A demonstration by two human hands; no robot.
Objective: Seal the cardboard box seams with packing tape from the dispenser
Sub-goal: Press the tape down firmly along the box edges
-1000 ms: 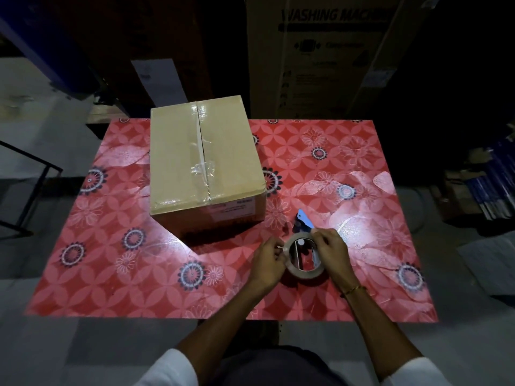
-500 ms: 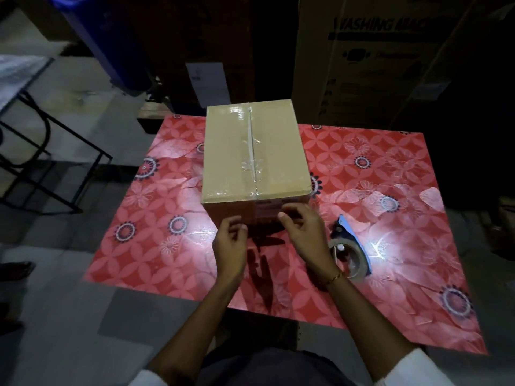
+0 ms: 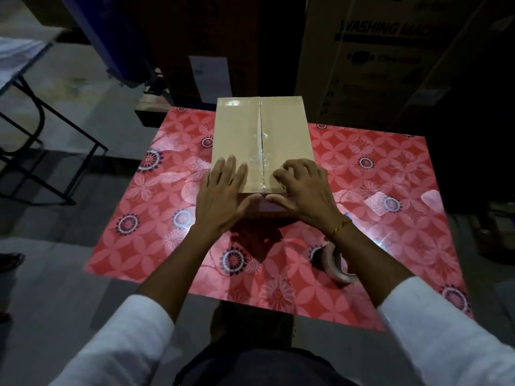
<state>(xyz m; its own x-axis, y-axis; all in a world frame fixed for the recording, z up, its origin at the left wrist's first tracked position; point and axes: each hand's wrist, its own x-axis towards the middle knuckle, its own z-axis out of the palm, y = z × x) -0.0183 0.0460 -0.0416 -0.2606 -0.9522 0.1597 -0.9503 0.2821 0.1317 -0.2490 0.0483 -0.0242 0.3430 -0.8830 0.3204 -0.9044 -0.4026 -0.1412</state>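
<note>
A closed brown cardboard box (image 3: 237, 126) stands on a table with a red flowered cloth (image 3: 390, 168). Clear tape runs along its centre seam. My left hand (image 3: 220, 196) lies flat on the box's near left top, thumb down over the front edge. My right hand (image 3: 303, 188) rests on the near right top with fingers curled by the seam and thumb on the front face. The tape dispenser (image 3: 335, 266), holding a roll of clear tape, lies on the cloth under my right forearm, partly hidden.
A tall washing-machine carton (image 3: 390, 59) stands behind the table at the right. A black metal frame (image 3: 50, 151) stands on the floor to the left. A blue bin (image 3: 117, 37) is at the back left.
Both hands let go of the tape dispenser, which now lies on the cloth, and moved up onto the near top edge of the box. The view shifted left.
</note>
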